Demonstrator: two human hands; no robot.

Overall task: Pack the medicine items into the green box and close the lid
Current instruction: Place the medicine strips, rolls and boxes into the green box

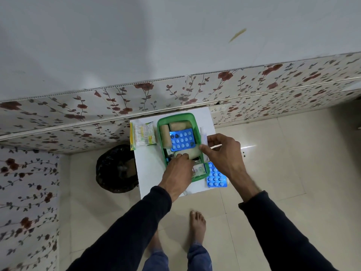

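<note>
The green box [176,116] stands open on a small white table [149,169]. Inside lie two beige bandage rolls [164,134], a blue blister pack [182,140] and a pale roll [192,153] across the middle. My left hand [178,173] reaches into the box's near end, fingers on the pale roll, next to a small white carton [199,170]. My right hand [224,153] pinches the pale roll's right end at the box's right rim. A second blue blister pack [216,178] and a white tube [203,136] lie right of the box. No lid is visible.
A yellow-green packet of cotton buds [143,135] lies left of the box on the table. A black-lined bin [117,169] stands on the floor left of the table. A flowered wall panel runs behind. My bare feet [198,225] stand on pale tiles below.
</note>
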